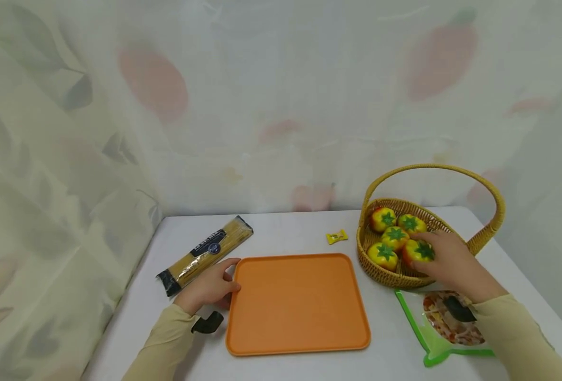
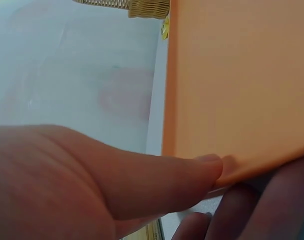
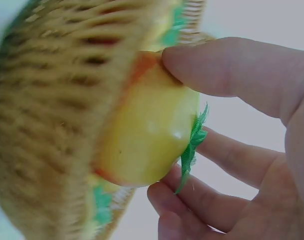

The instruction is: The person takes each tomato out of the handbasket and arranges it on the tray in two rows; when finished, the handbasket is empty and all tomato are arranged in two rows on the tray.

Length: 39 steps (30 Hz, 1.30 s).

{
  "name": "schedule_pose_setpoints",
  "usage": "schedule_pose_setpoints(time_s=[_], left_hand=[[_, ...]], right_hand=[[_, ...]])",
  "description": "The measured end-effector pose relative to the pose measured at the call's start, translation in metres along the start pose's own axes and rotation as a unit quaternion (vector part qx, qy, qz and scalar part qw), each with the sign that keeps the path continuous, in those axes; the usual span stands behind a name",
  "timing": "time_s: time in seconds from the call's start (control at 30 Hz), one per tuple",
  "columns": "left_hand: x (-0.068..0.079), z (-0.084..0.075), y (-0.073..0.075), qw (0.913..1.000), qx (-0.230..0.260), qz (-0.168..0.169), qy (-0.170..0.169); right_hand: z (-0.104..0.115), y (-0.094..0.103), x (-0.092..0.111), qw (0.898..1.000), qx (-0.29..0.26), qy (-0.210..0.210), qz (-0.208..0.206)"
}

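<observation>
My left hand (image 1: 212, 286) pinches the left rim of an orange tray (image 1: 298, 301). In the left wrist view the thumb (image 2: 161, 182) lies over the rim, with the other fingers at its outer side and below. Over at the right, my right hand (image 1: 452, 262) is at a wicker basket (image 1: 381, 272) with a tall handle. Its thumb and fingers grip a yellow-and-red fruit (image 3: 147, 125) with a green leafy top, still within the basket's rim. Several similar fruits (image 1: 382, 255) lie beside it.
A pack of spaghetti (image 1: 230, 235) lies slantwise behind the left hand. Beyond the tray is a small yellow wrapped candy (image 1: 336, 236). A green-and-white food bag (image 1: 416, 312) lies in front of the basket, partly under the right forearm. Printed curtains hang behind the table.
</observation>
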State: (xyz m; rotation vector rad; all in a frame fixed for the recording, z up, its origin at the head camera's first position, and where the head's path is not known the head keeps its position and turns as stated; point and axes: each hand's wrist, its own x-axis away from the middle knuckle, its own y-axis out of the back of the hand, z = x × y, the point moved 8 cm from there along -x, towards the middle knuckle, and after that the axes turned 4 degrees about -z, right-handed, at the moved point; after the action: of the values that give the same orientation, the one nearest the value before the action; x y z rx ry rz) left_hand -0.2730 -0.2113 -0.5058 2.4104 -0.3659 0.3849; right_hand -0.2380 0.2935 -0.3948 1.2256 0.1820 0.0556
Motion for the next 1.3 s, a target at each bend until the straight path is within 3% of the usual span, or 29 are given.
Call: schedule_pose_setpoints(time_s=[0.2,0.5,0.73,1.03,1.3], left_hand=[[0.001,0.001,0.004,0.9999,-0.008,-0.006,0.002],[0.003,-0.003,0.003,0.9999,-0.006,-0.011,-0.009],[0.004,-0.008,0.002,0.9998,-0.005,-0.012,-0.017],[0.006,-0.011,0.003,0.9997,-0.019,-0.01,-0.01],[0.004,-0.007,0.002,0.9996,-0.026,-0.012,-0.004]], right_hand=[[0.04,0.01,-0.006,0.999,-0.035,0.022,-0.03],[0.11,-0.009,-0.022,0.993,-0.106,0.044,-0.015],[0.153,-0.049,-0.041,0.986,-0.149,0.079,-0.01],[0.208,-0.104,-0.059,0.972,-0.212,0.099,0.034],[0.246,-0.146,-0.064,0.965,-0.227,0.11,0.076]])
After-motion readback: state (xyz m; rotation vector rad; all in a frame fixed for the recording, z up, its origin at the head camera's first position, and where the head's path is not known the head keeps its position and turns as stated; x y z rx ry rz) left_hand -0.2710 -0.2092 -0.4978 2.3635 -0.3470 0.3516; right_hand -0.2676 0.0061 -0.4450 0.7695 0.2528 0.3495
